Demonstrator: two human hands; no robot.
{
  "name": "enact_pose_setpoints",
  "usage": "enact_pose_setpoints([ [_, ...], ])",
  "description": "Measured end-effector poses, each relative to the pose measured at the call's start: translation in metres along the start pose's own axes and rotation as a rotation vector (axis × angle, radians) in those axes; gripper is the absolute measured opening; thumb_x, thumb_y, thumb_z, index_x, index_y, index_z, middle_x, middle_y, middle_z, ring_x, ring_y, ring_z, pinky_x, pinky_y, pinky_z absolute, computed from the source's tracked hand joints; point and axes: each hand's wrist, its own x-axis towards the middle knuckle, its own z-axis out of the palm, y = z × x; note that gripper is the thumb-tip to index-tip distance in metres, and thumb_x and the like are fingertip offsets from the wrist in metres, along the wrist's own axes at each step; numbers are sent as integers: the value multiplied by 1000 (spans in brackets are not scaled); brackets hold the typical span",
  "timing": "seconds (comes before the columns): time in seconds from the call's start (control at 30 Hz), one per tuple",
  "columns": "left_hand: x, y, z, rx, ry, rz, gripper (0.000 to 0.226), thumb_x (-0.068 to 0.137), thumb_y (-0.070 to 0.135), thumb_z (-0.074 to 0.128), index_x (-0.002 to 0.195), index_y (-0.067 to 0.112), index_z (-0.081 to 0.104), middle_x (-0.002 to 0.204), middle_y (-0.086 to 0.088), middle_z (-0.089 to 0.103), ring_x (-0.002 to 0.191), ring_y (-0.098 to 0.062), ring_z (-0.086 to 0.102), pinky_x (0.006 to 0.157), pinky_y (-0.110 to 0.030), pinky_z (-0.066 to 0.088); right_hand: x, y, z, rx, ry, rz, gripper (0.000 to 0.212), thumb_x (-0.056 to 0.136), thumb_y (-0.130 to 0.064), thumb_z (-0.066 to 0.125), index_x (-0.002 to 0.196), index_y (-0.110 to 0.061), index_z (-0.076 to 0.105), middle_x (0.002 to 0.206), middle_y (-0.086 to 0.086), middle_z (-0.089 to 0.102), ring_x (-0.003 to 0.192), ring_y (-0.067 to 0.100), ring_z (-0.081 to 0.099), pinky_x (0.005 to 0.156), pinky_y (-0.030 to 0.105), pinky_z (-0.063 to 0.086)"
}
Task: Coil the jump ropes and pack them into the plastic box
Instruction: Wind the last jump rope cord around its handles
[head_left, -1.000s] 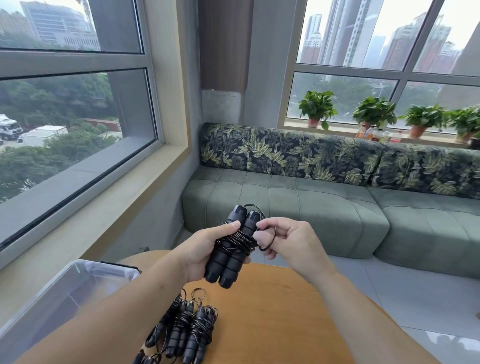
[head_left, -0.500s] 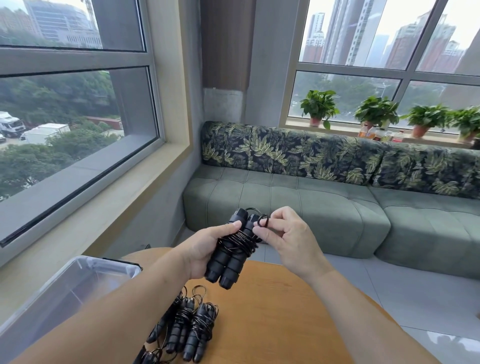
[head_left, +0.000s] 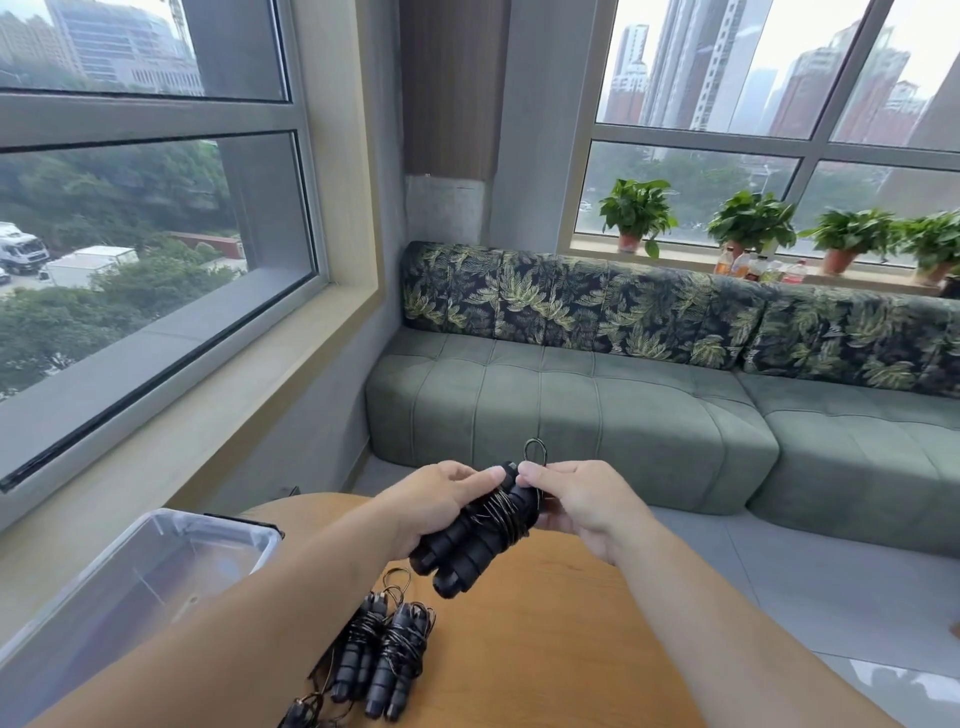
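- The left hand (head_left: 441, 506) gripped a jump rope (head_left: 475, 530), fingers and thumb curled round its two black handles bound side by side with cord
- The right hand (head_left: 582, 506) pinched the cord's end loop (head_left: 536, 451) just above the handle tops
- Below the left hand, more coiled ropes (head_left: 379, 657) lay on the wooden table (head_left: 545, 639)
- Left of the left forearm sat the clear plastic box (head_left: 156, 566), open-topped
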Motion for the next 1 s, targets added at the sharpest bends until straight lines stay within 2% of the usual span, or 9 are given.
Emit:
enact_pose_setpoints([
  [0.13, 0, 6, 20, 695, 390, 189, 42, 95, 60, 44, 107, 23, 58, 106, 2, 68, 97, -21, 62, 89, -38, 50, 6, 9, 9, 57, 157, 29, 17, 88, -13, 71, 75, -2, 71, 78, 14, 68, 65, 23, 63, 61, 33, 59],
  [0.23, -10, 0, 32, 894, 289, 283, 61, 81, 76, 50, 109, 22, 48, 112, 5, 55, 97, -22, 59, 81, -37, 46, 11, 6, 8, 50, 245, -7, 18, 86, -14, 72, 71, -5, 73, 78, 15, 68, 69, 25, 61, 64, 35, 59],
  [0.33, -10, -6, 28, 1045, 267, 316, 73, 71, 71, 67, 120, 25, 39, 116, 10, 47, 100, -20, 59, 79, -35, 45, 10, -1, 5, 44, 240, -29, 17, 86, -14, 71, 72, -3, 73, 78, 15, 67, 71, 25, 62, 64, 34, 60],
  [0.5, 2, -4, 20, 994, 336, 340, 49, 76, 59, 65, 101, 23, 44, 99, 7, 53, 91, -21, 59, 72, -33, 43, 10, 0, 7, 27, 218, -48, 21, 88, -20, 69, 82, -1, 75, 77, 10, 69, 70, 22, 64, 68, 31, 59],
  [0.6, 4, -1, 18, 941, 352, 294, 42, 73, 56, 63, 90, 23, 44, 90, 7, 57, 82, -20, 59, 63, -32, 40, 9, -2, 12, -206, 264, -122, 28, 87, -32, 68, 78, -7, 76, 67, 4, 58, 63, 17, 49, 61, 26, 42],
  [0.73, 5, -1, 15, 862, 367, 254, 42, 74, 56, 63, 93, 22, 47, 88, 7, 58, 70, -18, 61, 57, -30, 43, 5, -9, 12, -267, 292, -187, 33, 90, -37, 65, 83, -6, 76, 70, 10, 56, 69, 17, 45, 57, 27, 34],
  [0.83, 5, 0, 12, 867, 367, 233, 46, 76, 57, 64, 101, 23, 48, 86, 7, 61, 73, -18, 63, 62, -30, 49, 3, -9, 16, -232, 285, -216, 37, 88, -39, 66, 82, -2, 74, 73, 25, 58, 67, 29, 50, 62, 29, 35],
  [0.93, 3, 2, 9, 777, 381, 231, 44, 77, 54, 66, 103, 23, 49, 84, 6, 62, 75, -16, 63, 64, -30, 49, 1, -9, 21, -205, 293, -235, 45, 89, -40, 65, 87, 5, 69, 67, 7, 48, 65, 19, 42, 64, 29, 35],
  [1.0, 2, 2, 7, 724, 396, 247, 42, 78, 53, 65, 102, 23, 49, 83, 6, 62, 74, -16, 63, 61, -30, 49, 0, -9, 20, -164, 298, -230, 44, 91, -37, 64, 88, 6, 69, 65, 6, 46, 63, 17, 40, 61, 27, 33],
])
